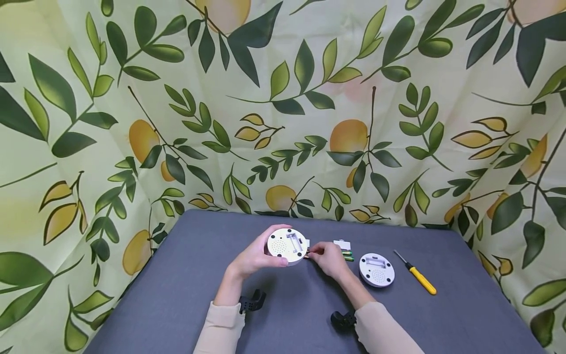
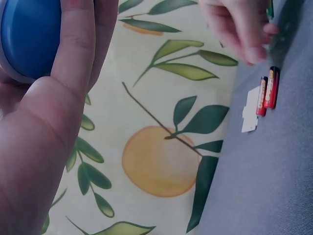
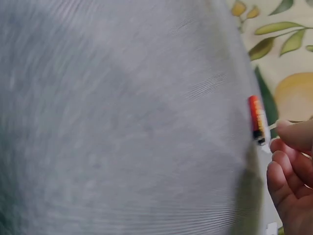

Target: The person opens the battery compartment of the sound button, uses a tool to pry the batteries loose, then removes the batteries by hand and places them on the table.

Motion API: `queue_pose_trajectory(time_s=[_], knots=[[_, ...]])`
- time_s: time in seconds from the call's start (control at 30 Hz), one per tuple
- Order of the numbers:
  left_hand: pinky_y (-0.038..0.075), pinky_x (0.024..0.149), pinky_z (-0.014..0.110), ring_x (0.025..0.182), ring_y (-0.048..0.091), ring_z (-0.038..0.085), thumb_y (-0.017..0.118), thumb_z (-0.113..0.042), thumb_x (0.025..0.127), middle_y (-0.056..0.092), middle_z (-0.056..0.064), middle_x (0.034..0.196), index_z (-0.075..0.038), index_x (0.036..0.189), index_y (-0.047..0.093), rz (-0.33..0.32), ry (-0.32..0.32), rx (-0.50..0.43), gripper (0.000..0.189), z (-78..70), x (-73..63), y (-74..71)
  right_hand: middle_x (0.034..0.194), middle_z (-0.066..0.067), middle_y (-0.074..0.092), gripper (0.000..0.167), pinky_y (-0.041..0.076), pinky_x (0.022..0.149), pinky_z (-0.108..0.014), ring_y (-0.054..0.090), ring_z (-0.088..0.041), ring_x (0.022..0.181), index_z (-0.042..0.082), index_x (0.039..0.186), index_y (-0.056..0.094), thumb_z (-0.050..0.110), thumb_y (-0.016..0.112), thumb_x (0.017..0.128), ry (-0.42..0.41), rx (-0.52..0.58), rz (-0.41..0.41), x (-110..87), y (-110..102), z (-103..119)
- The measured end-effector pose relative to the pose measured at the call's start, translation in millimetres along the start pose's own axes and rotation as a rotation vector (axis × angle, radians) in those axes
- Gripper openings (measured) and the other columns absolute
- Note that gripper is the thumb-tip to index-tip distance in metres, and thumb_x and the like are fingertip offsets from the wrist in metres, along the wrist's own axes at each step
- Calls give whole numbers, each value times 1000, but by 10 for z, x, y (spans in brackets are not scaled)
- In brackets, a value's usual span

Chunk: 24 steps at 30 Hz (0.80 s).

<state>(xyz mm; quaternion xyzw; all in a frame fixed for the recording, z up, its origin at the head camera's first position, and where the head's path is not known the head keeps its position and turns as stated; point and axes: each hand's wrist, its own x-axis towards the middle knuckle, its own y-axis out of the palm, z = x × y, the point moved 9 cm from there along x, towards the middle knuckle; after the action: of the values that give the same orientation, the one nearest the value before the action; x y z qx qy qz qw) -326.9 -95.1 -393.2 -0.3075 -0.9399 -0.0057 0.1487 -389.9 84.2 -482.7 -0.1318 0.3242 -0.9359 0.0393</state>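
Note:
My left hand (image 1: 258,251) grips a round white device (image 1: 277,248) by its edge, thumb low and fingers over the top. Its back faces up, with a speaker grille, dark round feet and an uncovered battery slot; the left wrist view shows its blue side (image 2: 30,36). My right hand (image 1: 329,258) is just right of the device, fingers loosely bent with nothing visible between them. Close to those fingertips, a red and black battery (image 3: 256,118) lies on the table. In the left wrist view, two such batteries (image 2: 267,92) lie beside a white cover (image 2: 250,111).
Right of my right hand are green and gold batteries (image 1: 348,256) and another white cover (image 1: 342,244). Farther right, a second round white device (image 1: 377,270) lies with its slot up. Past it is a yellow-handled screwdriver (image 1: 415,273). A patterned cloth (image 1: 283,147) hangs behind the grey table (image 1: 177,295).

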Motion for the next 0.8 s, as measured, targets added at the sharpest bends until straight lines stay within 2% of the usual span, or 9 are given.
queue_pose_trajectory(time_s=[0.2,0.3,0.47,0.57,0.8], knots=[[51,91,30,112,57,24,81,-13,81,54,19,130,1,150,37,-20,-15,13,83,-9,16,-7,87,-1,71,6,51,68,-30,60,-15,77,7,95,78,11,76,91,6,112,-59,-33,-185,179],[51,90,29,110,57,23,81,-12,81,53,18,131,1,150,36,-39,-18,14,83,-15,20,-7,90,-2,72,10,53,69,-28,63,-15,78,7,100,78,11,76,91,-4,171,-63,-79,-279,301],[52,89,28,109,58,23,82,-11,81,49,19,135,4,150,31,-78,-4,25,87,-27,10,18,98,-5,74,17,56,73,-26,68,-16,82,4,108,76,12,75,92,-65,254,-44,-202,-432,529],[54,88,28,109,58,23,82,-10,82,48,21,136,4,151,29,-103,2,16,88,-12,0,28,105,-7,74,23,57,79,-26,69,-16,91,4,113,75,15,75,93,-113,310,-26,-285,-499,665],[53,88,27,110,57,21,81,-10,84,44,25,138,4,152,24,-158,7,7,89,40,-32,-1,122,-15,68,33,55,90,-26,68,-21,107,1,125,68,12,73,94,-173,522,57,-419,-498,939]])
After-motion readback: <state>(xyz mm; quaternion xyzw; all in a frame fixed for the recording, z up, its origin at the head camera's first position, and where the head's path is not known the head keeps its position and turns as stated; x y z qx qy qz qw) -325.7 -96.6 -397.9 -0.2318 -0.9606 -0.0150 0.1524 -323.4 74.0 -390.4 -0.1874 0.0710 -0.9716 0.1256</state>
